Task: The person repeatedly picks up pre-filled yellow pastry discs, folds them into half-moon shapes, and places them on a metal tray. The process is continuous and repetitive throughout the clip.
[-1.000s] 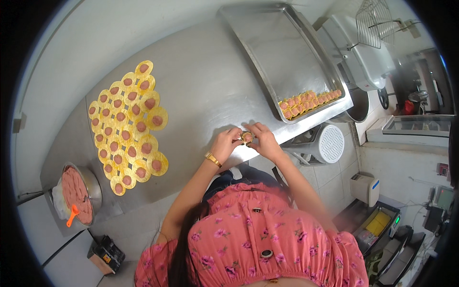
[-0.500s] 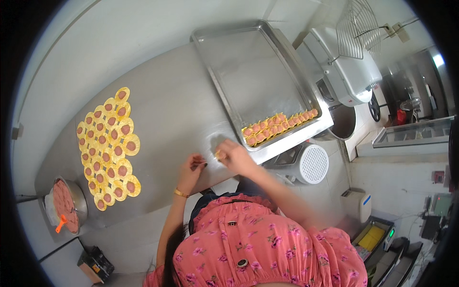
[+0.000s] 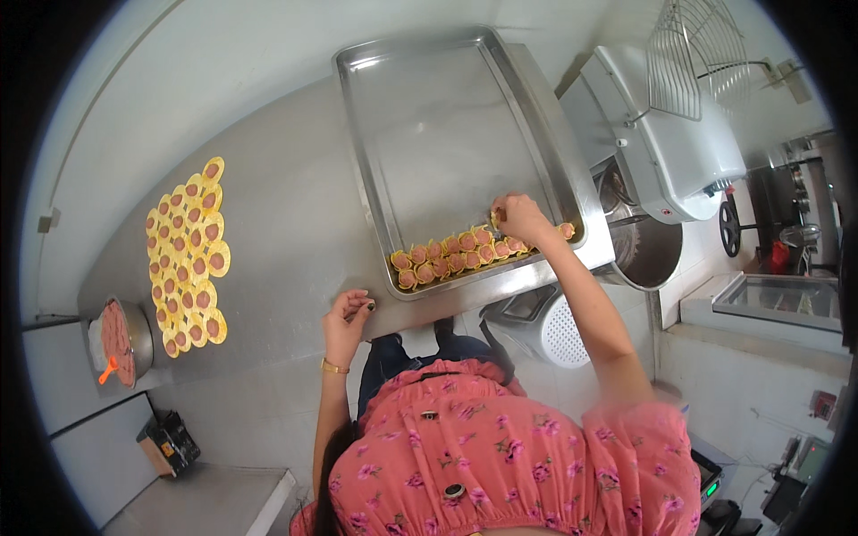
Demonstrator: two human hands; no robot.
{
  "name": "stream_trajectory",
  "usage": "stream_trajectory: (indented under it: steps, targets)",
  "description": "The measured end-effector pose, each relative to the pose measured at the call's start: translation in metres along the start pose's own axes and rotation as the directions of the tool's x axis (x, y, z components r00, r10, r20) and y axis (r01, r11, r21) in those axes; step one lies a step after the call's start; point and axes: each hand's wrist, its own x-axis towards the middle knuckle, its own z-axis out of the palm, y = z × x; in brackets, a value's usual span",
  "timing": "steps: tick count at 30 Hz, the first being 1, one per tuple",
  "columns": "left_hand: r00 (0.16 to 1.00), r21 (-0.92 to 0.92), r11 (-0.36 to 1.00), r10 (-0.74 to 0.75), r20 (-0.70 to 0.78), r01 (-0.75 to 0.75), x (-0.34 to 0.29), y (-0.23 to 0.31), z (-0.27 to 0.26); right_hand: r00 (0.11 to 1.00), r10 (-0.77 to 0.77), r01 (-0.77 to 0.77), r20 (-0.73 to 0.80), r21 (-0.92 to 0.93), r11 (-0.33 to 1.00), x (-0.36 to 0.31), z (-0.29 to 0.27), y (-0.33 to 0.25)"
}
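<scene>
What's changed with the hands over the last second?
The right hand carried a filled dumpling from the counter to the tray, reaching the row end. The left hand let go and rests on the counter edge. The open wrappers stayed put.

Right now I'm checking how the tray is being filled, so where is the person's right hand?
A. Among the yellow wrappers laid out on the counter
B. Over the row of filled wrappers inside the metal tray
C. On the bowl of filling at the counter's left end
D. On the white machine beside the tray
B: the right hand is inside the metal tray, at the row of filled wrappers along its near edge.
</scene>
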Motion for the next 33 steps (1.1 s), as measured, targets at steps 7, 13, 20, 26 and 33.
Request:
stream_trajectory:
  steps: [7,13,20,26,33]
  targets:
    - [1.000,0.007,1.000,-0.020,0.012,0.020,-0.006,-0.005,0.008,0.973,-0.067,0.042,0.221,0.116,0.992,-0.007,-0.016,-0.002]
    - [0.999,0.002,0.999,-0.042,0.002,0.042,-0.002,0.000,0.022,0.940,-0.052,0.004,0.338,0.142,0.990,0.002,-0.016,0.005]
    - [0.999,0.073,0.997,-0.010,0.033,0.008,-0.007,-0.004,0.011,0.959,-0.228,0.182,0.168,0.253,0.950,0.000,-0.011,0.015]
    - [0.998,0.028,0.998,-0.059,0.038,0.058,-0.013,-0.021,-0.020,0.958,-0.275,0.250,0.085,0.231,0.940,-0.003,-0.002,0.024]
    - [0.994,-0.025,0.996,-0.084,0.074,0.086,-0.003,-0.047,-0.070,0.995,-0.044,0.020,0.089,0.258,0.966,-0.013,-0.004,0.015]
